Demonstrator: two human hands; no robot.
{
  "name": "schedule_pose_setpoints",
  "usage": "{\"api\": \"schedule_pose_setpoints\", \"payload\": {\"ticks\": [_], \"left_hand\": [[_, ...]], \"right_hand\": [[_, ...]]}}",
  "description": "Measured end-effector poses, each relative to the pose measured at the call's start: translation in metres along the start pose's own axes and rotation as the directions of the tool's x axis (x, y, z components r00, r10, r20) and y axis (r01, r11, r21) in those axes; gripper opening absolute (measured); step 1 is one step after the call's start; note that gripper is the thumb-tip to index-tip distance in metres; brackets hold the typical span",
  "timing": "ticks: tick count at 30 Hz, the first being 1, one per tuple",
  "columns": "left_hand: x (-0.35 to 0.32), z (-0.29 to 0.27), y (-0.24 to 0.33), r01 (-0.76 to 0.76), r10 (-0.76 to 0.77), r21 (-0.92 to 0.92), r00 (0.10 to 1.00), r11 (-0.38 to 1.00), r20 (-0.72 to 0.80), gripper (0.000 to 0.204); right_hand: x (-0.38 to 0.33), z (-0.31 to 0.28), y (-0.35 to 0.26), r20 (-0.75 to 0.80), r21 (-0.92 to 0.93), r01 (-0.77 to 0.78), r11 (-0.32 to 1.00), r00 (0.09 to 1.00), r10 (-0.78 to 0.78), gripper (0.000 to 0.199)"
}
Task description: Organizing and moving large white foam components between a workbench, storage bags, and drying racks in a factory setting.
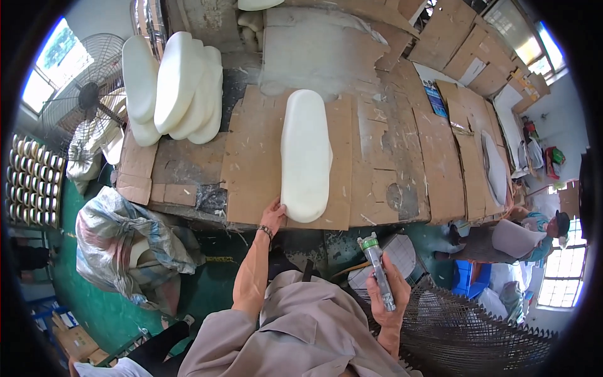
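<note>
A long white foam pad (306,154) with rounded ends lies lengthwise on a flat sheet of cardboard (254,169) in front of me. My left hand (274,215) grips its near left corner; some of the fingertips are hidden at the edge. Held near my right side, off the table, is a grey cylindrical hand tool (380,276) with a green collar at its upper end. The fingers of my right hand (391,294) are wrapped round its body.
Several similar foam pads (179,88) are piled at the table's left, beside a large fan (89,95). A tied woven sack (135,248) stands left of me. A woven chair (458,320) is close on my right. Two other people are nearby, one right (540,235), one lower left (113,367).
</note>
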State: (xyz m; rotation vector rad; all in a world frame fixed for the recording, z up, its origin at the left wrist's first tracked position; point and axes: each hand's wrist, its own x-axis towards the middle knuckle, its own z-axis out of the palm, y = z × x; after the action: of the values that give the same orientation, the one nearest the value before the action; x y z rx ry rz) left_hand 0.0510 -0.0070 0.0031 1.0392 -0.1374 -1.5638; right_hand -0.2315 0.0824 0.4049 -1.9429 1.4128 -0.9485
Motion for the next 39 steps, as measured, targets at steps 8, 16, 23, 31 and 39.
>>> {"api": "schedule_pose_setpoints", "payload": {"ticks": [8, 16, 23, 31, 39], "left_hand": [[0.000, 0.000, -0.001, -0.013, 0.013, 0.017, 1.000, 1.000, -0.009, 0.053], [0.002, -0.005, -0.006, -0.049, 0.049, -0.006, 0.999, 0.999, -0.012, 0.053], [0.000, 0.001, -0.011, -0.072, 0.072, 0.005, 0.996, 0.997, -0.050, 0.051], [-0.018, -0.001, -0.022, -0.121, 0.122, 0.014, 0.987, 0.993, -0.103, 0.045], [-0.079, -0.023, -0.046, 0.027, -0.016, 0.048, 0.976, 0.998, -0.218, 0.045]], "right_hand": [[-0.019, -0.018, 0.005, -0.023, -0.010, 0.014, 1.000, 1.000, -0.014, 0.049], [-0.044, -0.029, 0.011, -0.001, 0.028, -0.006, 1.000, 1.000, 0.006, 0.047], [-0.059, -0.039, 0.015, 0.047, 0.042, -0.028, 0.999, 0.999, 0.026, 0.047], [-0.082, -0.048, 0.025, 0.073, 0.068, -0.075, 0.995, 0.995, 0.070, 0.052], [-0.099, -0.059, 0.035, 0.085, 0.076, -0.104, 0.992, 0.992, 0.098, 0.050]]}}
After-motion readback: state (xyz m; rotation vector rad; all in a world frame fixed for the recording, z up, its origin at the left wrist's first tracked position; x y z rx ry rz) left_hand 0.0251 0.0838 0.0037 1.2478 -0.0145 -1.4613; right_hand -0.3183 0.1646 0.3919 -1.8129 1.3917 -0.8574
